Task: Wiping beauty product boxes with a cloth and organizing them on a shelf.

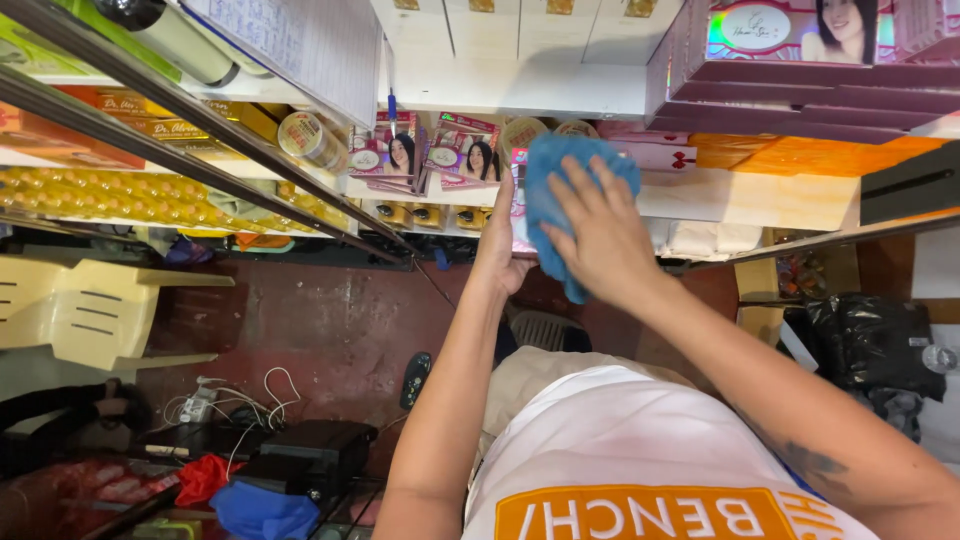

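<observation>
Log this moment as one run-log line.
right hand: presses blue cloth on shelf box | left hand: steadies pink box | shelf: stocked

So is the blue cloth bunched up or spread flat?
Bunched. The cloth is crumpled under the right hand, with folds hanging below it, against the shelf.

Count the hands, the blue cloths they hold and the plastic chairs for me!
Bare hands: 2, the left hand and the right hand
Blue fabric cleaning cloth under the right hand: 1
Cream plastic chair: 1
Total: 4
</observation>
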